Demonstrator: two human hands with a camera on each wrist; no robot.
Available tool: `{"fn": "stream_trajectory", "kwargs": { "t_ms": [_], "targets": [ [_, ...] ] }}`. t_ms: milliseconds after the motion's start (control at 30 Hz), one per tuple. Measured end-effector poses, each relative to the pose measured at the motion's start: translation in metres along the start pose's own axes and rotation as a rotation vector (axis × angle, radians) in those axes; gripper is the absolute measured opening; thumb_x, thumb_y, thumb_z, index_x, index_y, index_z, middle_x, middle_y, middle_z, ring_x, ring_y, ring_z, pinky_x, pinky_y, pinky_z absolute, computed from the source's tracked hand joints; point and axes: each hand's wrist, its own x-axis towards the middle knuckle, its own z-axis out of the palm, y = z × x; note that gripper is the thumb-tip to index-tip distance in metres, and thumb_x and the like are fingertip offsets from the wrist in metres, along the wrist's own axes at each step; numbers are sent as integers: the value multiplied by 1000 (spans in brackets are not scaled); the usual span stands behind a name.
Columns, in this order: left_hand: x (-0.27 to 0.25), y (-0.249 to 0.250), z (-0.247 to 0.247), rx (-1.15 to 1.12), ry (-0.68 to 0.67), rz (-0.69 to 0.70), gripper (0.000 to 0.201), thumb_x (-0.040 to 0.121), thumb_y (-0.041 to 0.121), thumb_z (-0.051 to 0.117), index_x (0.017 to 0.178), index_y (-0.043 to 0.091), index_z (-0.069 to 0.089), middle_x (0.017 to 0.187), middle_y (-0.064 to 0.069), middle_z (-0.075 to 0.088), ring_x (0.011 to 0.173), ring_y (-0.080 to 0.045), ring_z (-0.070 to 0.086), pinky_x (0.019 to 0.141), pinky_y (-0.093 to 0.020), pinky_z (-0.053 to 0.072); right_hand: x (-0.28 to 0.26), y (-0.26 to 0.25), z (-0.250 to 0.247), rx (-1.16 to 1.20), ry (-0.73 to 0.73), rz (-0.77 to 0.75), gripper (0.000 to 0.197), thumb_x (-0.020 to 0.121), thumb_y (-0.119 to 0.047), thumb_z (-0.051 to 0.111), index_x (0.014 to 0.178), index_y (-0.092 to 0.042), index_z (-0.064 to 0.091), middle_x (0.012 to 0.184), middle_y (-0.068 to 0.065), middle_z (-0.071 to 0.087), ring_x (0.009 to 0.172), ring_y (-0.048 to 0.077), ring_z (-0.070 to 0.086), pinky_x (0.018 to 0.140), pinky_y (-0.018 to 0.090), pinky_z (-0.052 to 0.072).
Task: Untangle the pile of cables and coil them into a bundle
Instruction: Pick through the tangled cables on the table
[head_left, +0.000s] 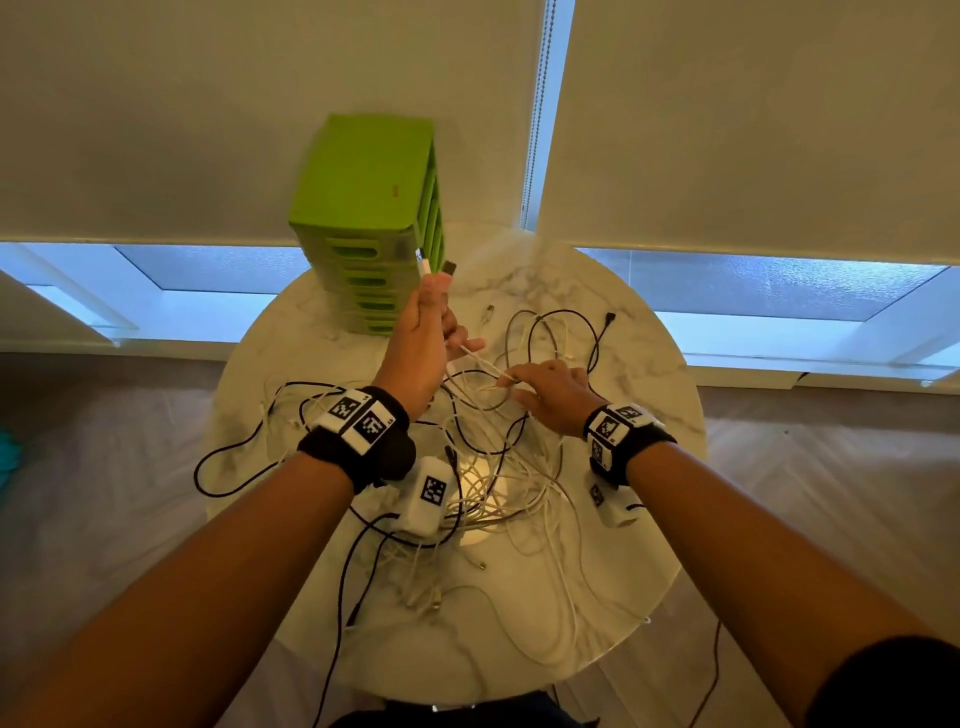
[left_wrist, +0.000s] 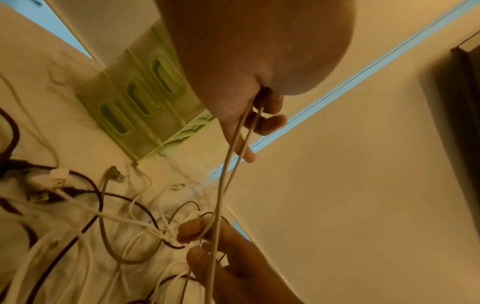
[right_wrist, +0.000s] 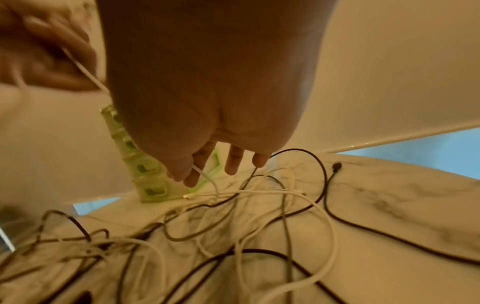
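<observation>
A tangle of white and black cables (head_left: 483, 467) sprawls over the round marble table (head_left: 644, 364). My left hand (head_left: 431, 317) is raised above the pile near the green drawer unit, fingers curled round a white cable (left_wrist: 221, 185) whose plug ends (head_left: 434, 265) stick up past the fist. Two strands of it run down from the fist. My right hand (head_left: 540, 387) sits lower, just right of the left, pinching the same white cable (right_wrist: 205, 174) between thumb and forefinger, its other fingers held straight. A black cable (right_wrist: 327, 185) loops on the table beyond it.
A green plastic drawer unit (head_left: 371, 218) stands at the table's back left, close behind my left hand. Two white blocks with printed tags (head_left: 428, 496) lie among the cables near the front. Roller blinds and a bead chain (head_left: 537, 104) hang behind. Cables dangle over the table's front edge.
</observation>
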Motion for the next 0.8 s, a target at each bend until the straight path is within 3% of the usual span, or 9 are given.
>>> {"fn": "stream_trajectory", "kwargs": {
  "t_ms": [100, 167, 267, 400, 533, 600, 667, 733, 800],
  "targets": [
    [4, 10, -15, -25, 20, 14, 59, 108, 48, 37, 140, -2, 39, 71, 1, 19, 59, -13, 25, 53, -30, 42, 13, 12, -5, -99, -18, 50, 31, 106, -40, 35, 120, -35, 62, 128, -9, 62, 124, 27, 45, 100, 50, 30],
    [3, 18, -23, 7, 27, 33, 54, 108, 50, 38, 133, 3, 45, 69, 6, 23, 58, -10, 25, 50, -25, 33, 23, 12, -11, -118, 36, 59, 36, 105, -48, 32, 111, -34, 64, 116, -8, 66, 115, 26, 50, 97, 50, 35],
    [2, 19, -32, 236, 5, 63, 31, 104, 55, 43, 111, 27, 55, 69, 8, 33, 59, -7, 36, 52, -23, 43, 37, 0, -24, 3, 233, -25, 36, 102, -52, 31, 103, -36, 63, 95, -11, 70, 95, 20, 63, 92, 50, 47],
    [9, -2, -37, 334, 26, -21, 28, 99, 57, 54, 106, 30, 59, 66, 7, 39, 56, -8, 40, 56, -31, 43, 36, -34, -42, 341, 330, -177, 16, 102, -23, 54, 114, -16, 61, 89, -8, 75, 82, 8, 68, 77, 23, 51],
    [13, -15, -25, 417, 12, -94, 50, 88, 72, 58, 111, 28, 66, 56, 14, 47, 54, -4, 46, 56, -27, 44, 26, -56, -54, 492, 331, -179, 24, 100, -23, 60, 111, -11, 43, 85, -5, 76, 62, -2, 62, 62, 11, 43],
    [17, -17, -18, 419, -49, -103, 54, 90, 67, 60, 108, 16, 69, 54, 14, 42, 48, -6, 41, 53, -27, 40, 22, -60, -58, 502, 350, -178, 28, 100, -27, 61, 110, -12, 40, 84, -6, 76, 63, 0, 62, 61, 12, 44],
    [22, -17, -16, 429, -105, -96, 46, 97, 54, 58, 96, 9, 66, 63, 4, 39, 52, -14, 39, 52, -31, 36, 21, -59, -59, 508, 338, -159, 30, 99, -32, 62, 109, -13, 40, 86, -6, 76, 68, 1, 65, 62, 13, 46],
    [27, -15, -17, 405, -150, -101, 35, 99, 47, 57, 87, 14, 60, 70, -2, 39, 60, -19, 40, 53, -31, 36, 25, -51, -55, 518, 237, -128, 26, 100, -37, 58, 107, -16, 45, 91, -6, 75, 81, 6, 68, 69, 18, 50],
    [27, -11, -18, 352, -177, -107, 34, 97, 53, 56, 84, 21, 56, 71, 3, 43, 63, -17, 42, 56, -31, 38, 32, -37, -43, 438, 61, -154, 21, 102, -39, 53, 105, -18, 54, 97, -7, 71, 91, 11, 67, 79, 24, 49]
  ]
}}
